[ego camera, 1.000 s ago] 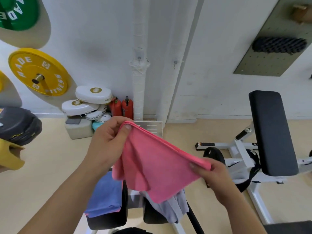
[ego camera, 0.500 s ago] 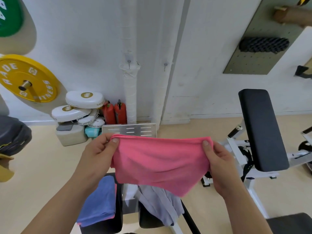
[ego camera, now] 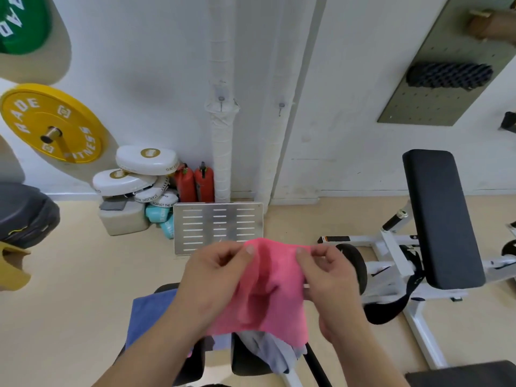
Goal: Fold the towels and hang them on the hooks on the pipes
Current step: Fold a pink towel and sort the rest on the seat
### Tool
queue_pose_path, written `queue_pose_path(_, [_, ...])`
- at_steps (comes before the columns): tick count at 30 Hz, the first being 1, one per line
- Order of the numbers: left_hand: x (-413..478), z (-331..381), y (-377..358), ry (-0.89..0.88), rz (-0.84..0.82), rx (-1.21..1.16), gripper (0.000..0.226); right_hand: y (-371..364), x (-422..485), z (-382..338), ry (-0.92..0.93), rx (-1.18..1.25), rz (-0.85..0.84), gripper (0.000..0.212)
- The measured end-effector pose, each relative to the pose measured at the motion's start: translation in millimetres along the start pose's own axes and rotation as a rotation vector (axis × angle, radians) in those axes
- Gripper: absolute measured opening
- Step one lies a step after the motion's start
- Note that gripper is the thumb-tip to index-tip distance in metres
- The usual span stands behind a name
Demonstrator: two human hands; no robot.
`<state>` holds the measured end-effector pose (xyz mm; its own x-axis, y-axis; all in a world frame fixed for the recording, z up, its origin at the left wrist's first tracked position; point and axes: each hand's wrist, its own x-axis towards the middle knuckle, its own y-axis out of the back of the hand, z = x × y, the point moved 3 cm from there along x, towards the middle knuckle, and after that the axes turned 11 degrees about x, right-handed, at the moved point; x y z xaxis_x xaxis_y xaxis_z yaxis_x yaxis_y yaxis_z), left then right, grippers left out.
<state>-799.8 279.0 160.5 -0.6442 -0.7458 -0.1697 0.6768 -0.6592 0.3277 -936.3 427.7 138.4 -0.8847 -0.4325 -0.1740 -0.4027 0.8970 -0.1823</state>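
Note:
I hold a pink towel (ego camera: pixel 268 291) in front of me with both hands close together. My left hand (ego camera: pixel 215 277) pinches its upper left edge and my right hand (ego camera: pixel 329 277) pinches its upper right edge, so the cloth hangs bunched between them. Below the towel, a blue towel (ego camera: pixel 148 314) and a grey towel (ego camera: pixel 276 350) lie on a black bench seat (ego camera: pixel 245 358). Two white wrapped pipes (ego camera: pixel 222 135) run up the wall ahead. Each carries a small hook, the left hook (ego camera: pixel 221 99) and the right hook (ego camera: pixel 281 106), both bare.
A slotted metal plate (ego camera: pixel 217 227) lies on the floor at the pipes' foot, beside two red canisters (ego camera: pixel 195 182) and stacked white pads (ego camera: pixel 139 171). A black-padded weight bench (ego camera: pixel 438 219) stands at right. Yellow (ego camera: pixel 53 124) and green weight plates hang on the left wall.
My hands have come together from a wide stretch, so the pink towel's top edge is now gathered and folded between them. The view has tilted slightly downward.

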Motion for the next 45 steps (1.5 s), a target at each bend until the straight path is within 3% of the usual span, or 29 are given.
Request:
queue_pose_path(4, [-19, 15, -19, -0.131, -0.019, 0.046, 0.022, -35, -22, -6, 0.091, -0.085, -0.139, 0.021])
queue_pose_path(13, [-20, 5, -17, -0.113, 0.010, 0.082, 0.025, -39, -34, -14, 0.039, -0.027, -0.134, 0.020])
queue_pose_path(18, [-21, 3, -17, -0.093, -0.002, 0.088, 0.024, -43, -34, -9, 0.144, -0.261, -0.208, 0.021])
queue_pose_path(22, [-20, 3, -16, -0.082, -0.023, 0.011, 0.013, -50, -37, -4, -0.035, -0.092, -0.249, 0.040])
queue_pose_path(26, [-18, 3, -10, -0.099, 0.015, 0.061, 0.018, -47, -35, -7, -0.170, 0.039, -0.283, 0.052])
queue_pose_path(30, [-10, 2, 5, -0.113, -0.010, 0.093, 0.028, -41, -28, -10, -0.235, 0.062, -0.380, 0.043])
queue_pose_path(33, [-4, 5, 17, -0.087, -0.049, 0.103, 0.026, -32, -16, -6, -0.122, -0.039, -0.317, 0.025])
queue_pose_path(35, [-6, 15, 23, -0.129, -0.122, 0.048, 0.030, -23, -5, -6, -0.078, -0.100, -0.249, 0.047])
queue_pose_path(37, [-9, 25, 32, -0.214, -0.180, -0.032, 0.034, -18, 2, -7, -0.108, -0.088, -0.403, 0.059])
queue_pose_path(38, [-9, 29, 37, -0.250, -0.189, -0.069, 0.030, -18, 2, -8, -0.143, -0.036, -0.517, 0.054])
queue_pose_path(40, [-5, 28, 42, -0.272, -0.188, -0.109, 0.021, -16, 1, -12, -0.187, 0.024, -0.590, 0.044])
queue_pose_path(45, [2, 16, 50, -0.229, -0.087, -0.048, 0.025, -17, 1, -24, -0.045, -0.001, -0.422, 0.025])
